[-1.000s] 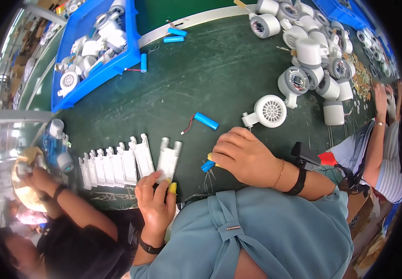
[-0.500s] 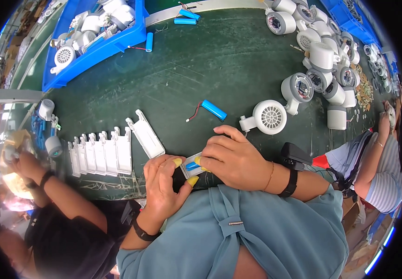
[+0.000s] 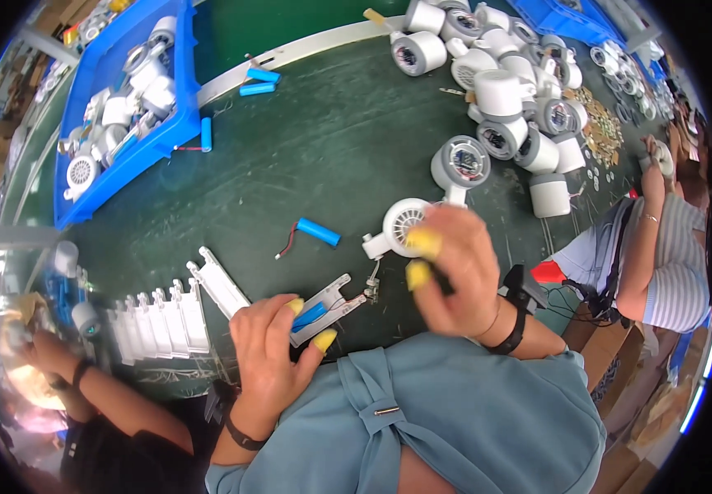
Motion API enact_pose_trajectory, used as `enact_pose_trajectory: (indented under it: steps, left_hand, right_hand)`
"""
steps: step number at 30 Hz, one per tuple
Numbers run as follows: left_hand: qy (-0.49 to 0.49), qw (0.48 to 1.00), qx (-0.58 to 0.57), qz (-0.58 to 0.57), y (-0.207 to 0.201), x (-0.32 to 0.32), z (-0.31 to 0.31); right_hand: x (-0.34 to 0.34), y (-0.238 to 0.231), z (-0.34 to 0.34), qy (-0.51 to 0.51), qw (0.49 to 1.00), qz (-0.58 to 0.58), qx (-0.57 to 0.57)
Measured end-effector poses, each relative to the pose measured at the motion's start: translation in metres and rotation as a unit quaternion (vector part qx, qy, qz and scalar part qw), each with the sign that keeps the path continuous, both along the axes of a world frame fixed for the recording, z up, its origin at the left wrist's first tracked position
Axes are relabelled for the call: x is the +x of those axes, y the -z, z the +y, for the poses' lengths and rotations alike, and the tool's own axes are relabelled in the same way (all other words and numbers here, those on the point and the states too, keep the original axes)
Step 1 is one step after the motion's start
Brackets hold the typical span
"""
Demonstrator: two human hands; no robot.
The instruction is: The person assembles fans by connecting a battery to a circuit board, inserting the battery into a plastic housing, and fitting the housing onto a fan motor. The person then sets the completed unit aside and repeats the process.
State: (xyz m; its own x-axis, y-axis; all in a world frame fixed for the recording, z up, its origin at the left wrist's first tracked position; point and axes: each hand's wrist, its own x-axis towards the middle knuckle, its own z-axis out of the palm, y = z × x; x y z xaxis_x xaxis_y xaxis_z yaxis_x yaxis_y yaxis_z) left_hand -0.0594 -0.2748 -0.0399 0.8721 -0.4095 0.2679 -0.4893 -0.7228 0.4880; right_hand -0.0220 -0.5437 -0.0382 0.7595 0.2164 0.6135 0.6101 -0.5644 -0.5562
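My left hand (image 3: pixel 267 352) is closed on a narrow white plastic handle shell (image 3: pixel 338 306) near the table's front edge, its thumb and forefinger at the two sides. Inside the shell lies a blue cylindrical battery (image 3: pixel 310 317), partly covered by the fingers. A small piece with thin wires (image 3: pixel 372 286) lies at the shell's far right end. My right hand (image 3: pixel 464 276) is raised to the right of the shell, slightly blurred, thumb and forefinger apart with nothing between them. Both hands wear yellow finger covers. Just behind the right hand, partly hidden, lies a white fan (image 3: pixel 401 221) with a round grille.
White shells (image 3: pixel 162 325) stand in a row at left, with another shell (image 3: pixel 222 284) beside them. A loose battery (image 3: pixel 319 232) lies mid-table. A blue bin (image 3: pixel 137 171) holds white parts; white fan housings (image 3: pixel 500 95) are heaped at far right. Co-workers sit on both sides.
My right hand has let go of the shell and moved right, towards the fan. The left hand keeps its hold, and more of the shell shows. The whole view has shifted.
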Motion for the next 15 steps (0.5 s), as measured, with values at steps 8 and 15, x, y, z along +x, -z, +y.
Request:
enact_pose_trajectory:
  steps: [8,15]
  left_hand:
    - [0.095,0.994,0.009,0.052,0.003,0.035,-0.08]
    - [-0.052,0.787,-0.468,0.399,-0.025,0.05,-0.071]
  right_hand:
    - [0.015,0.004,-0.044,0.073,0.979,0.077,-0.174]
    - [0.016,0.017,-0.04,0.093,0.971,0.081,-0.205]
